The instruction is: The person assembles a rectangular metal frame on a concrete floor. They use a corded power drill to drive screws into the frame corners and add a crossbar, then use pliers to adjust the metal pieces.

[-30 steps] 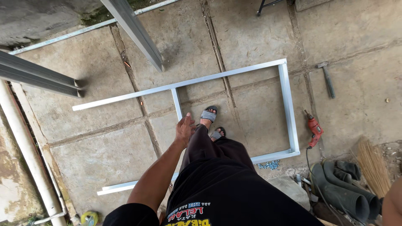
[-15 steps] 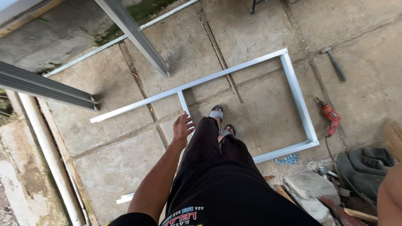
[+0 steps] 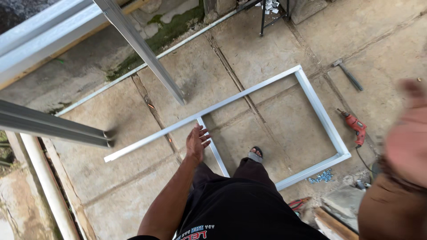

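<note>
Head view, looking straight down at a standing person on a paved concrete floor (image 3: 133, 178). The left hand (image 3: 197, 143) hangs at the picture's centre with fingers spread apart and holding nothing; it appears over the junction where the cross member (image 3: 213, 153) meets the long rail of the metal frame (image 3: 320, 111), though contact with the frame cannot be told from this height. The frame, made of pale metal channel, lies flat on the floor, its long rail running from 8 o'clock towards 1 o'clock and its closed rectangular end lying at 3 o'clock of the left hand. The right hand (image 3: 411, 133) is raised close to the camera at the 3 o'clock edge, heavily blurred; whether it is spread or closed cannot be told, and nothing is seen in it. A sandalled foot (image 3: 255, 154) stands inside the frame, just at 4 o'clock of the left hand. A red power drill (image 3: 356, 126) lies outside the frame's end at 3 o'clock, a hammer (image 3: 347, 74) beyond it at 2 o'clock, and a heap of small blue fasteners (image 3: 321, 177) beside the frame's near corner at 4 o'clock. Grey metal channels (image 3: 53, 126) project overhead at 9 and 11 o'clock.
</note>
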Available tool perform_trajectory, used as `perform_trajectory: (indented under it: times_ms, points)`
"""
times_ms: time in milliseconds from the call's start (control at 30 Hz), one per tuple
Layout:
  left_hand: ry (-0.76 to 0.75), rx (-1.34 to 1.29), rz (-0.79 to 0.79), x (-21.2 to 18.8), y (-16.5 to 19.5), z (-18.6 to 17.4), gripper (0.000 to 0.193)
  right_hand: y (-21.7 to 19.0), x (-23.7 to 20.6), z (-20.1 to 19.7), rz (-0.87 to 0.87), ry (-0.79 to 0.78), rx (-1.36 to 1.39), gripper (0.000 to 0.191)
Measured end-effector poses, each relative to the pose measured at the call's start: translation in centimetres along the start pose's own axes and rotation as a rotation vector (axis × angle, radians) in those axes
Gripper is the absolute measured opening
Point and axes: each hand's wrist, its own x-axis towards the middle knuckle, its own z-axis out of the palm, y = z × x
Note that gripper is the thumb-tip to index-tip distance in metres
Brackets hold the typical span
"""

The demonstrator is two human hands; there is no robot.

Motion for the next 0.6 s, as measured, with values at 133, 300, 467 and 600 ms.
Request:
perform_trajectory:
  times_ms: [133,300,467,600]
  points:
    - [-0.184,0.219,-0.022,1.3,2.5,-5.0,0.08,10.8,-7.6,2.8,0.487,0.331,-0.143,0.078]
    - [-0.094,0.352,-0.094,2.7,6.2,-14.3,0.081,18.0,-20.6,6.9,1.074,0.51,-0.635,0.068]
    - [-0.043,0.372,-0.154,3.6,6.6,-18.9,0.083,17.6,-25.9,9.6,1.132,0.527,-0.713,0.064]
    - [-0.078,0.387,-0.219,1.9,5.1,-18.3,0.085,17.7,-27.1,12.9,1.152,0.492,-0.717,0.062]
